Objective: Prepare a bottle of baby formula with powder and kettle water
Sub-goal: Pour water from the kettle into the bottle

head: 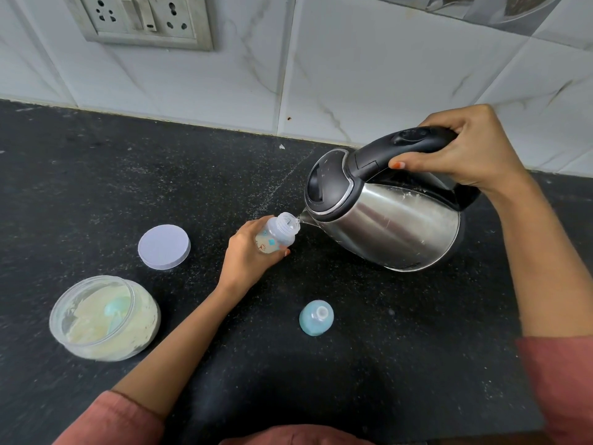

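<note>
- My right hand [465, 152] is wrapped tight around the black handle of the steel kettle [385, 216], fingers curled under and thumb over the top, and the kettle is tipped down to my left with its lid shut.
- The spout sits right at the open mouth of the baby bottle [277, 234] — touching the rim or just shy of it, I can't quite tell — and a thin bit of water seems to show there.
- My left hand [247, 255] is closed around the lower half of the bottle, holding it tilted toward the kettle above the black counter [96, 187]; the neck and threads stick out past my fingers.
- Inside the bottle there is something pale low down, behind the blue and orange print, though my fingers cover most of it.
- The bottle's blue cap with its teat [316, 317] lies on the counter nearer to me, between my two forearms, apart from everything else.
- To my left stands the open tub of powder [102, 317], with a blue scoop [117, 313] resting in the cream-coloured powder.
- The tub's round white lid [164, 247] lies flat on the counter just behind it, well clear of my left hand.
- On the tiled wall behind, at the upper left, is a socket plate [141, 19].
</note>
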Motion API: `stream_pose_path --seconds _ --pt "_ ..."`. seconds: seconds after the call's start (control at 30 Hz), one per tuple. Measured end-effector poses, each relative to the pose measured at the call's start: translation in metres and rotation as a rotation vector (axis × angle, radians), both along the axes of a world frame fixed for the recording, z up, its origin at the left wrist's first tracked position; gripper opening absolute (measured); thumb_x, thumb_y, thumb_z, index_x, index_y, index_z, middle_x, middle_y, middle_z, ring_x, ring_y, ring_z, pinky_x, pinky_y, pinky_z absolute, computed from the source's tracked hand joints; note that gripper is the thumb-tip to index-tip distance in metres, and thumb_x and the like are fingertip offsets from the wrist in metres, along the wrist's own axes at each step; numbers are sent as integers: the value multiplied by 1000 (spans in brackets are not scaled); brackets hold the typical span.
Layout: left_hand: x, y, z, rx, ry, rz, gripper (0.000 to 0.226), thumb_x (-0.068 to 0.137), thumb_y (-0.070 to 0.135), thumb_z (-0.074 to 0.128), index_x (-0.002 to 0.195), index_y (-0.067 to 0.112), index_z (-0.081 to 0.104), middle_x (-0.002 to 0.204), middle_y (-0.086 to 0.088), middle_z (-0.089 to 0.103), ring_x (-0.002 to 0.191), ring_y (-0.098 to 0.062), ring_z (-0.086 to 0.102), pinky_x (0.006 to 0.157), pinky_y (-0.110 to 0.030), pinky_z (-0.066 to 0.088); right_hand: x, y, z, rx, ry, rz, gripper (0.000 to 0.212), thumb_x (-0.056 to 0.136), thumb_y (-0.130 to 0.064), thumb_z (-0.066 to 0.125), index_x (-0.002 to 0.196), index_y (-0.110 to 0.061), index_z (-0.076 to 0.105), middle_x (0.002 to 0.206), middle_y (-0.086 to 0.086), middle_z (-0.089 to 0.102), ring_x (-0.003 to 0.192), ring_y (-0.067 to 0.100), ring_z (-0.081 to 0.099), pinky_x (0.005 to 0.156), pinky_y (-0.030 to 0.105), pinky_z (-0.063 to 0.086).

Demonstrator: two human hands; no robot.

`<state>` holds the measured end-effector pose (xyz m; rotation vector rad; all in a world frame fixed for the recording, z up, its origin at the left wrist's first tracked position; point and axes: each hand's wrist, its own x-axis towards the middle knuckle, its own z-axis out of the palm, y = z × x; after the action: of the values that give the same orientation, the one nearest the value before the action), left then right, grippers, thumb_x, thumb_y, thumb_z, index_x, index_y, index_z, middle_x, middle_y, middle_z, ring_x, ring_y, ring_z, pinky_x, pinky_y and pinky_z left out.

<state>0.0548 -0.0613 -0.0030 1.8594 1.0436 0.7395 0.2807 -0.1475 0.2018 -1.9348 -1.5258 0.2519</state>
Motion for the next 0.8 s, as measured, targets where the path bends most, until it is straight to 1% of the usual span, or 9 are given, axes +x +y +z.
stream_pose_path --seconds 0.1,0.17,0.23,0.33,0.4,0.53,0.63,0.8 --pt "0 0 -1 -5 3 1 62 65 16 81 122 16 56 116 1 58 100 -5 47 86 -13 32 -1 0 2 1 5 15 44 39 -65 76 61 -29 63 50 -19 59 49 -1 48 49 10 31" --pt "0 0 -2 -6 4 2 62 65 16 81 122 17 56 116 1 58 100 -4 47 84 -11 31 -3 -1 3 0 7 21 44 39 -67 74 61 -30 62 50 -20 59 48 -2 48 48 9 31" --pt "1 0 -2 -4 2 2 61 65 16 81 122 17 56 115 1 58 99 -4 47 82 -10 30 -3 0 3 1 3 21 44 40 -66 75 60 -30 62 50 -20 59 48 -1 49 48 8 30" --pt "1 0 -2 -4 1 -2 62 65 16 81 122 17 56 115 2 57 100 -3 46 84 -12 31 -3 0 4 -2 -9 16 41 40 -63 75 60 -29 63 49 -19 58 48 0 48 47 8 30" --pt "1 0 -1 -6 1 -6 62 66 17 81 122 17 56 115 3 57 100 -4 47 86 -14 32 -3 0 4 -3 -10 23 44 39 -65 75 60 -29 62 48 -19 57 47 -1 47 47 8 29" --pt "1 0 -1 -9 -3 -7 62 66 17 81 122 17 56 114 5 57 101 -4 48 87 -15 32 -5 0 5 -6 -9 30 37 42 -60 72 60 -29 61 46 -19 55 46 0 46 46 8 29" --pt "1 -1 -1 -15 -3 -10 63 66 17 81 123 17 55 116 3 57 101 -3 46 89 -18 33 -4 0 6 -10 -20 35 39 44 -62 76 60 -30 62 48 -19 57 47 -1 47 47 8 29" --pt "2 -1 0 -10 -12 -11 63 66 16 81 123 16 55 117 2 57 102 -4 46 89 -18 34 -3 0 6 -13 -27 27 38 43 -63 73 60 -30 63 51 -18 59 49 1 47 49 10 30"
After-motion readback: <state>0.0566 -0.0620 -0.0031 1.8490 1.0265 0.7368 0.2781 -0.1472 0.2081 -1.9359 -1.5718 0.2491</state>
